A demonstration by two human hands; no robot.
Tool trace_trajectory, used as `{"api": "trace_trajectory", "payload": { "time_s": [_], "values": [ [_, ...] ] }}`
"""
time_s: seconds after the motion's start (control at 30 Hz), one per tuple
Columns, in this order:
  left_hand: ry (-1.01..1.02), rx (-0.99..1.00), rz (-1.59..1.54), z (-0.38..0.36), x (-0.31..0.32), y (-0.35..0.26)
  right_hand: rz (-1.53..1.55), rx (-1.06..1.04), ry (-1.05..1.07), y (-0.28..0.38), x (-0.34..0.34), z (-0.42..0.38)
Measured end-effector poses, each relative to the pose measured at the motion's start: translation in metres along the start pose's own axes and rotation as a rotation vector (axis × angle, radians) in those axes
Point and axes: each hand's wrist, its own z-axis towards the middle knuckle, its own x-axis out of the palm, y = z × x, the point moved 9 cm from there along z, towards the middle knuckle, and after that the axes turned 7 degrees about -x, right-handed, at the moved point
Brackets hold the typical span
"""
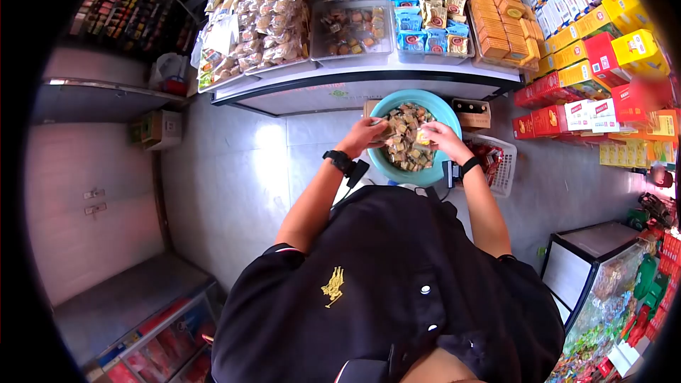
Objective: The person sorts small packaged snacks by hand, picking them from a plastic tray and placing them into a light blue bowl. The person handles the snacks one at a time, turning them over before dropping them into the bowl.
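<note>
A turquoise basin (444, 110) stands on the floor in front of me, filled with small, individually wrapped brown snacks (406, 147). My left hand (364, 136) is over the basin's left side, its fingers closed on a brown wrapped snack. Over the right side, my right hand (443, 136) pinches a small packet with a yellowish-white look. Print on both packets is too small to read. Black bands circle both wrists.
Behind the basin, a display counter (284, 85) carries trays of wrapped snacks and a tray of stacked biscuits (500, 28). A white crate (505, 170) and a cardboard box (471, 113) stand right of the basin. Boxed goods (589, 71) are stacked farther right.
</note>
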Motion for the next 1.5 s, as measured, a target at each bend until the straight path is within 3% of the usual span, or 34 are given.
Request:
{"api": "trace_trajectory", "payload": {
  "time_s": [0.23, 0.3, 0.5, 0.6, 0.77, 0.9, 1.03, 1.3, 1.5],
  "values": [
    [-0.061, -0.082, 0.005, -0.061, -0.031, 0.059, 0.125, 0.067, -0.298, -0.044, -0.025, -0.059],
    [-0.019, -0.108, -0.032, -0.063, -0.027, 0.084, 0.141, 0.092, -0.277, -0.050, -0.004, -0.074],
    [0.144, -0.154, -0.181, -0.074, 0.008, 0.148, -0.083, 0.207, 0.043, -0.053, 0.084, -0.096],
    [0.287, -0.158, -0.177, -0.094, 0.038, 0.141, -0.242, 0.222, 0.163, -0.046, 0.113, -0.098],
    [0.334, -0.151, -0.203, -0.073, 0.056, 0.154, -0.247, 0.257, 0.140, -0.045, 0.124, -0.096],
    [0.291, 0.022, -0.157, -0.069, 0.054, 0.131, -0.087, 0.182, 0.134, -0.052, 0.109, -0.090],
    [0.173, 0.063, -0.265, -0.060, 0.059, 0.100, -0.006, 0.029, 0.162, -0.034, 0.082, -0.077],
    [0.054, 0.022, -0.272, -0.015, 0.075, 0.059, 0.041, -0.123, 0.144, 0.006, 0.000, -0.049],
    [-0.025, 0.031, -0.327, 0.001, 0.095, 0.037, 0.197, -0.053, 0.237, 0.015, -0.034, -0.036]
  ]
}}
